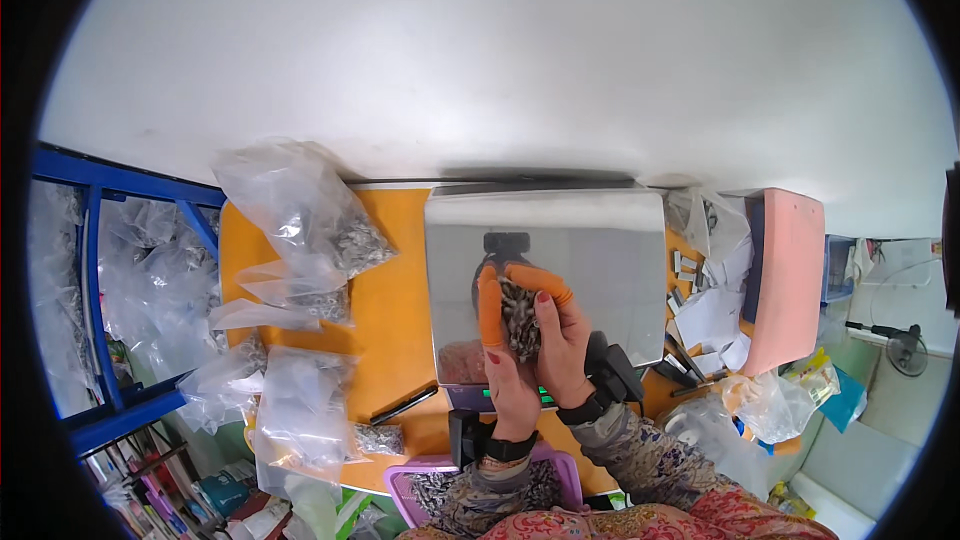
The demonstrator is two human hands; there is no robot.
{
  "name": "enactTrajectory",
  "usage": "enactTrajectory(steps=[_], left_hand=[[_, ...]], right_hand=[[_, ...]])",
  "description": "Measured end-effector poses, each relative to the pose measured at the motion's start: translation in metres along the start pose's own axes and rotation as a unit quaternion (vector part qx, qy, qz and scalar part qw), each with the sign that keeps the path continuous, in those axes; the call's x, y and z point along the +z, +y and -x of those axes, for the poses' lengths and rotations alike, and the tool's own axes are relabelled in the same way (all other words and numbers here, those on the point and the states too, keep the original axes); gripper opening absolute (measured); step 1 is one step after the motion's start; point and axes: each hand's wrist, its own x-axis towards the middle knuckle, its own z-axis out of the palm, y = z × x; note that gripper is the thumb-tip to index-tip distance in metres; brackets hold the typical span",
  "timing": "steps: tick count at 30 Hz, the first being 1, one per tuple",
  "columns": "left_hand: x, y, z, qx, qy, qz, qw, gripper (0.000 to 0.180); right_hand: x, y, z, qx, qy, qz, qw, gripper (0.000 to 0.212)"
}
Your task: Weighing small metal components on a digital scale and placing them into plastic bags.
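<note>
Readout (pixel 546 395) glows green behind hands (pixel 564 350).

Grey pcs (pixel 521 325): partly hidden btw. L hand (pixel 513 395) & R hand (pixel 566 345); indiv. shapes too small to tell. Scale (pixel 615 260): display (pixel 547 397) partly covered by L hand, digits too small to read. Purple tray (pixel 571 475): mid. hidden under L sleeve (pixel 490 490), near side behind garment (pixel 620 523). Bags (pixel 300 390), L of scale: contents partly obscured by cloudy, folded plastic. Blue rack (pixel 95 270): cut off at L edge of view. Books (pixel 150 485), lower L: titles too small to read. Black obj. (pixel 953 240), far R: cut off, kind unclear. Fan (pixel 905 350): blades too small to tell apart.
</note>
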Motion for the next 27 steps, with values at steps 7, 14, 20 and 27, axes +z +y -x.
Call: enactTrajectory(steps=[7, 14, 20, 27], left_hand=[[0.008, 0.017, -0.014, 0.104, -0.031, -0.058, 0.992, 0.07], [-0.023, 0.039, -0.001, 0.122, 0.014, 0.018, 0.992, 0.059], [-0.043, 0.09, 0.047, 0.087, -0.01, -0.038, 0.995, 0.054], [-0.117, 0.168, 0.11, 0.058, 0.067, -0.142, 0.986, 0.048]], right_hand=[[-0.018, -0.002, -0.009, -0.105, -0.001, 0.1, 0.989, 0.027], [-0.03, -0.03, 0.006, -0.248, -0.11, 0.548, 0.791, 0.071], [-0.004, -0.014, 0.008, -0.254, -0.214, 0.643, 0.69, 0.058], [-0.023, -0.04, 0.007, -0.294, -0.083, 0.624, 0.719, 0.043]])
